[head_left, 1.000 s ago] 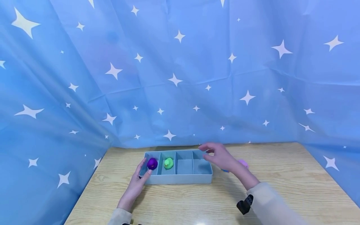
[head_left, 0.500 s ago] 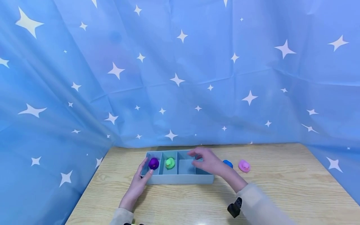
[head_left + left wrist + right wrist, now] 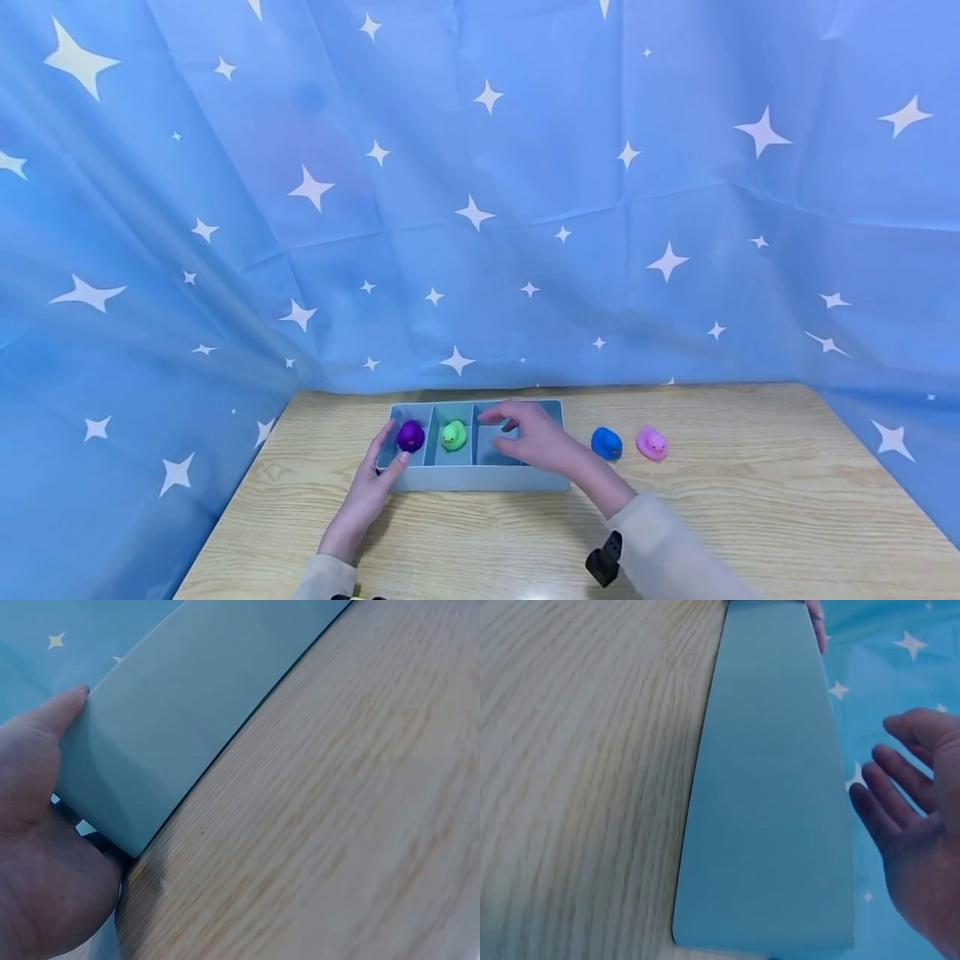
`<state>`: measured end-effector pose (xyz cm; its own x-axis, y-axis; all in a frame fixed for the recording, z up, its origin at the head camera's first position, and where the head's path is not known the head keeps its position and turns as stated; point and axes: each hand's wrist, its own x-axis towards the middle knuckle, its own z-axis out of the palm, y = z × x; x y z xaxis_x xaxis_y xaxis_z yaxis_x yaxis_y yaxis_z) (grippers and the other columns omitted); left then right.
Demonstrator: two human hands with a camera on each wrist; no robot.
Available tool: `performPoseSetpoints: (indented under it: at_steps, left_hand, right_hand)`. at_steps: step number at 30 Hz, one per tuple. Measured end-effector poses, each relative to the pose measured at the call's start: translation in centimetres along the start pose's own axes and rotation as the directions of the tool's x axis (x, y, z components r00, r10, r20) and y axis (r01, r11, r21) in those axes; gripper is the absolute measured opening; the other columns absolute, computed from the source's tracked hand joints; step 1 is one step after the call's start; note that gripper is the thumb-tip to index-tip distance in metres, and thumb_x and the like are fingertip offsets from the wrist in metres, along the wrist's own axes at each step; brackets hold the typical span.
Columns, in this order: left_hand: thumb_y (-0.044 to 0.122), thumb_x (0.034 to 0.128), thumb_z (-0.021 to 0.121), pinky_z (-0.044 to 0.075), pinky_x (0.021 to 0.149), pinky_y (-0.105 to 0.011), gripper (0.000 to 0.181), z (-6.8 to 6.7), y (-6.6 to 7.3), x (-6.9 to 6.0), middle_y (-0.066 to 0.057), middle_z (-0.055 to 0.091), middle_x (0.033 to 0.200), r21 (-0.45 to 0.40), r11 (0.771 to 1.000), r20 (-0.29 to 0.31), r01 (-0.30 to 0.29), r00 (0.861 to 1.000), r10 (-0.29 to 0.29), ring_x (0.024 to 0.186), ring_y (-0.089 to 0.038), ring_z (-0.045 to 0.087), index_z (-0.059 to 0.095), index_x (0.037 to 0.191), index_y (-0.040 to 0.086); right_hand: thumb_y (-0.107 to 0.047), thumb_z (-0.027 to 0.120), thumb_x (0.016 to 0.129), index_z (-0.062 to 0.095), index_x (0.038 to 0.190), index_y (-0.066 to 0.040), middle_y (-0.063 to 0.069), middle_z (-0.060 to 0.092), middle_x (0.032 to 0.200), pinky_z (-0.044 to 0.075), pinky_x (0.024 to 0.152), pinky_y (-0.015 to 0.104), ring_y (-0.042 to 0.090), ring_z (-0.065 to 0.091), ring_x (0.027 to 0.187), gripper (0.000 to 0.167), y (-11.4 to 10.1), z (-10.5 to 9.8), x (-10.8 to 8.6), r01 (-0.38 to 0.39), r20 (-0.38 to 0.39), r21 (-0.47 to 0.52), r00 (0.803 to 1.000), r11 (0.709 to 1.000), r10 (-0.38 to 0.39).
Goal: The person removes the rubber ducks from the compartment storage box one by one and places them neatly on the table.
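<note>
A light-blue tray (image 3: 480,478) split into compartments lies lengthwise on the table. My left hand (image 3: 365,496) holds its left end, the thumb at the front rim and the fingers along the side. A purple rubber duck (image 3: 409,436) sits in the leftmost compartment, and a green rubber duck (image 3: 453,436) is in the one beside it. Over the right part of the tray hovers my right hand (image 3: 536,440), fingers loosely bent, nothing in its grasp. The right wrist view shows that same hand (image 3: 922,817) above the tray's rim, apart from it. The rightmost compartment is partly hidden behind it.
Right of the tray, a blue rubber duck (image 3: 607,444) and a pink rubber duck (image 3: 652,443) stand on the wooden table (image 3: 750,500). A blue star-patterned cloth (image 3: 480,267) hangs behind the table and down its left and right sides.
My right hand has moved left over the tray, from the rightmost compartment toward the third, uncovering the blue and pink ducks. The left hand has stayed on the tray's end.
</note>
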<state>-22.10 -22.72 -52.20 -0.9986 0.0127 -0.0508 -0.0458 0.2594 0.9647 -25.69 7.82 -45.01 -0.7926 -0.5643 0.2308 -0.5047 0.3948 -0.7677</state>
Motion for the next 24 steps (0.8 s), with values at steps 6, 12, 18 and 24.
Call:
performPoseSetpoints:
  at_steps: [6, 12, 18, 24]
  left_hand:
    - [0.032, 0.1056, 0.059, 0.0, 0.117, -0.072, 0.069, 0.1, 0.1, -0.1, -0.018, 0.011, 0.17, -0.014, 1.0, -0.002, 0.019, 1.0, -0.019, 0.154, -0.045, 0.0, 0.023, 0.165, 0.028]
    - [0.031, 0.106, 0.059, 0.0, 0.118, -0.072, 0.069, -0.1, 0.1, -0.2, -0.018, 0.01, 0.17, -0.017, 1.0, 0.001, 0.013, 1.0, -0.013, 0.155, -0.044, 0.0, 0.023, 0.165, 0.028]
    - [0.031, 0.106, 0.059, -0.001, 0.118, -0.071, 0.069, -0.2, 0.1, -0.2, -0.018, 0.01, 0.17, -0.036, 0.999, 0.005, 0.006, 1.0, -0.006, 0.155, -0.043, -0.001, 0.023, 0.165, 0.026]
    - [0.034, 0.1054, 0.06, 0.0, 0.117, -0.072, 0.07, -0.1, 0.1, -0.1, -0.018, 0.01, 0.17, -0.023, 1.0, 0.008, 0.017, 1.0, -0.017, 0.155, -0.044, 0.0, 0.023, 0.165, 0.027]
  right_hand:
    - [-0.001, 0.067, 0.096, 0.066, 0.131, -0.002, 0.013, 0.066, 0.132, 0.052, 0.097, 0.059, 0.042, 0.062, 0.115, 0.035, -0.4, 0.8, 0.3, -0.005, 0.014, 0.042, 1.0, 0.999, 0.004]
    - [-0.005, 0.068, 0.096, 0.064, 0.133, -0.001, 0.013, 0.065, 0.133, 0.05, 0.101, 0.058, 0.042, 0.06, 0.12, 0.037, -1.0, 1.8, 0.9, 0.005, 0.028, 0.065, 1.0, 0.998, -0.007]
    - [-0.002, 0.069, 0.095, 0.065, 0.133, -0.002, 0.013, 0.065, 0.132, 0.05, 0.102, 0.056, 0.039, 0.06, 0.121, 0.038, -1.7, 2.9, 2.2, 0.015, 0.037, 0.044, 0.999, 0.999, -0.016]
    - [-0.005, 0.07, 0.096, 0.064, 0.135, -0.001, 0.013, 0.065, 0.134, 0.05, 0.102, 0.056, 0.039, 0.059, 0.123, 0.04, -1.7, 3.4, 3.3, -0.048, 0.029, 0.079, 0.999, 0.996, 0.046]
